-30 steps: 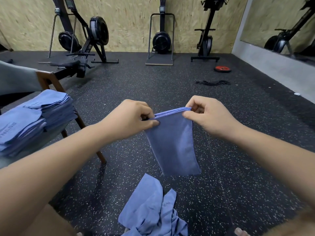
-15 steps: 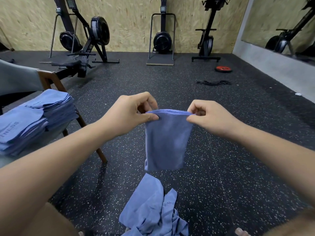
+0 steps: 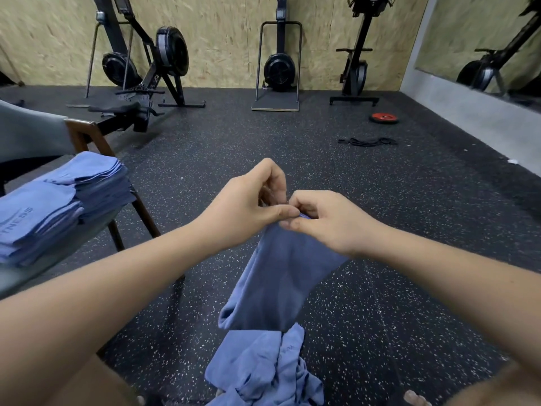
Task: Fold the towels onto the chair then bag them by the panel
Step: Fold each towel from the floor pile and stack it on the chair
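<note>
A blue towel (image 3: pixel 278 282) hangs folded in front of me. My left hand (image 3: pixel 246 209) and my right hand (image 3: pixel 325 221) meet at its top edge and both pinch it there. On the chair (image 3: pixel 87 136) at the left lie two stacks of folded blue towels (image 3: pixel 61 200). A heap of unfolded blue towels (image 3: pixel 263 367) lies on the floor just below the hanging one. No bag is in view.
Dark speckled rubber floor (image 3: pixel 380 230) stretches ahead. Rowing machines (image 3: pixel 152 63) and other exercise machines stand along the wooden back wall. A red weight plate (image 3: pixel 384 118) and a black strap (image 3: pixel 367 141) lie on the floor at the right, near a mirror wall.
My hands have come together, bringing the two top corners of the towel against each other. The towel now hangs narrower and doubled.
</note>
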A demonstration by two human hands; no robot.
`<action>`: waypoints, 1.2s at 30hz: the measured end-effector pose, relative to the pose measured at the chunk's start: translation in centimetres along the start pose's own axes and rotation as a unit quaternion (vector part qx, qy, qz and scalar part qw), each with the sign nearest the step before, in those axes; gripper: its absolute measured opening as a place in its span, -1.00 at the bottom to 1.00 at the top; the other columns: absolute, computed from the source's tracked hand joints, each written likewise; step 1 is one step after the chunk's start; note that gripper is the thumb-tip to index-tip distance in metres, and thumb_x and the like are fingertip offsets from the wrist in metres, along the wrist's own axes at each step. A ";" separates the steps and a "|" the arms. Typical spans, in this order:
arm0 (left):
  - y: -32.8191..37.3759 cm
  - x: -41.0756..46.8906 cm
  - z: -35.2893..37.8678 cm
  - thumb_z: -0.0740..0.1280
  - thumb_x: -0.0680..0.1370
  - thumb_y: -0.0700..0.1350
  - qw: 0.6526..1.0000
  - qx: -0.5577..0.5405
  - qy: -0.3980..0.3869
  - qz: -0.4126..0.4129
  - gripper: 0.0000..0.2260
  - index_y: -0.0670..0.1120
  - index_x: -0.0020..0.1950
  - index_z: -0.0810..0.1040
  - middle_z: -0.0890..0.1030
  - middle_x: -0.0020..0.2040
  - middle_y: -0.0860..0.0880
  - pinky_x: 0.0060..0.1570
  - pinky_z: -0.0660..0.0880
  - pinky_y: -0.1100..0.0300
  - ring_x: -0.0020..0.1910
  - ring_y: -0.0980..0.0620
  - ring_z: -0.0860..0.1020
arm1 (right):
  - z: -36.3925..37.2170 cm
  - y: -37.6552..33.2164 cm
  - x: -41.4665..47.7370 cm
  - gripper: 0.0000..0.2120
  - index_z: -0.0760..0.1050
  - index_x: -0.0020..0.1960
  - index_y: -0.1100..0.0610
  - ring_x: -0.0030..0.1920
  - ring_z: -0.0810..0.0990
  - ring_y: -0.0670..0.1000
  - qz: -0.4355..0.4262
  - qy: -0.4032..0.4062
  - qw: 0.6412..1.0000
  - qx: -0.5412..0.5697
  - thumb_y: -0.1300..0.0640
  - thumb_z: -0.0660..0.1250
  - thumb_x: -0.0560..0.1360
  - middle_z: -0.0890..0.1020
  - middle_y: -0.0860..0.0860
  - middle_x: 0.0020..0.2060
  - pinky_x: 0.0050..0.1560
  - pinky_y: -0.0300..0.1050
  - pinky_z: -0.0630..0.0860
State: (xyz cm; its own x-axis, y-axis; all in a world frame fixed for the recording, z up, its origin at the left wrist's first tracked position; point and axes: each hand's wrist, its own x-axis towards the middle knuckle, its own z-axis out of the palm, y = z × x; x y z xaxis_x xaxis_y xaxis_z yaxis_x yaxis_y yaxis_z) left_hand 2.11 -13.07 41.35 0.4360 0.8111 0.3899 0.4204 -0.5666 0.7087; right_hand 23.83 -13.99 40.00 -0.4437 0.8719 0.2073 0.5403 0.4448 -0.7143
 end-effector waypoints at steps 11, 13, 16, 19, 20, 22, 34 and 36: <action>-3.2 -1.4 1.7 0.52 0.58 0.14 0.988 -0.028 -0.132 -0.071 -0.72 -0.06 0.09 0.68 0.74 -0.03 -0.08 0.06 0.63 -0.14 -0.05 -0.03 0.69 | -3.9 -0.6 -0.5 -0.90 0.61 -0.02 0.12 -0.19 0.53 -0.12 -0.047 0.012 0.997 0.056 0.13 0.45 0.66 0.64 0.05 -0.22 -0.13 -0.15 0.45; -4.1 -1.3 1.8 0.49 0.54 0.23 0.984 0.032 -0.156 -0.077 -0.65 0.00 0.14 0.70 0.76 -0.01 -0.03 0.09 0.61 -0.17 0.02 -0.09 0.72 | -4.6 -0.9 -0.6 -0.90 0.61 -0.02 0.15 -0.21 0.51 -0.16 -0.057 0.029 0.996 0.064 0.15 0.45 0.66 0.61 -0.03 -0.24 -0.15 -0.28 0.44; -5.8 -1.2 1.6 0.47 0.52 0.28 0.974 0.096 -0.187 -0.084 -0.65 0.04 0.09 0.72 0.74 -0.07 -0.03 0.01 0.61 -0.09 -0.14 0.07 0.64 | -5.8 -1.1 -0.6 -0.90 0.61 0.00 0.20 -0.22 0.50 -0.19 -0.061 0.069 0.992 0.081 0.18 0.43 0.66 0.61 -0.12 -0.24 -0.15 -0.32 0.42; -6.8 -1.0 0.7 0.45 0.49 0.31 0.969 0.126 -0.188 -0.101 -0.64 0.07 0.09 0.73 0.73 -0.11 0.04 -0.01 0.63 0.02 -0.17 0.13 0.61 | -7.1 -0.7 -0.7 -0.84 0.61 0.05 0.25 -0.13 0.53 -0.08 -0.063 0.109 0.987 0.096 0.13 0.44 0.67 0.67 0.13 -0.16 -0.06 -0.11 0.44; -7.1 -0.8 0.4 0.46 0.50 0.30 0.969 0.131 -0.180 -0.105 -0.64 0.06 0.07 0.73 0.71 -0.15 0.04 -0.07 0.59 0.08 -0.22 0.16 0.56 | -7.4 -0.3 -0.7 -0.82 0.61 0.06 0.24 -0.12 0.53 -0.03 -0.061 0.120 0.986 0.099 0.10 0.44 0.67 0.67 0.24 -0.12 -0.03 -0.03 0.43; -7.5 -0.5 -0.4 0.49 0.52 0.26 0.971 0.136 -0.161 -0.116 -0.67 0.01 -0.01 0.71 0.64 -0.21 -0.07 -0.22 0.48 0.12 -0.31 0.14 0.46 | -8.0 0.5 -0.8 -0.79 0.61 0.05 0.21 -0.12 0.51 0.03 -0.052 0.142 0.983 0.103 0.04 0.45 0.66 0.64 0.33 -0.08 -0.02 0.04 0.40; -8.0 0.5 -5.8 0.56 0.55 0.09 0.983 0.090 -0.022 -0.158 -0.76 -0.04 -0.18 0.71 0.42 -0.44 0.09 -0.45 0.22 0.20 -0.45 0.10 0.30 | -10.0 7.1 -0.4 -0.90 0.59 0.05 0.21 -0.07 0.56 0.01 0.040 0.212 0.966 0.139 0.18 0.39 0.69 0.71 0.06 -0.10 -0.02 -0.01 0.45; -8.0 0.5 -6.5 0.56 0.56 0.08 0.987 0.049 0.001 -0.150 -0.78 -0.04 -0.15 0.72 0.43 -0.41 0.05 -0.41 0.20 0.15 -0.41 0.03 0.30 | -10.2 7.8 -0.4 -0.91 0.60 0.03 0.16 -0.08 0.55 0.01 0.057 0.229 0.961 0.147 0.17 0.39 0.69 0.71 0.05 -0.11 -0.06 -0.02 0.46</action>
State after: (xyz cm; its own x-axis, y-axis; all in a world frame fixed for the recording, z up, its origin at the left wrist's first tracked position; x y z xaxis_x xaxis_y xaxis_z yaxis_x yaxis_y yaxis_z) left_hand -6.19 -7.16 39.73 0.2781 0.9450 0.1719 0.6059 -0.3114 0.7321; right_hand 35.55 -8.72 41.18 0.0027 0.9399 0.3414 0.3124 0.3236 -0.8932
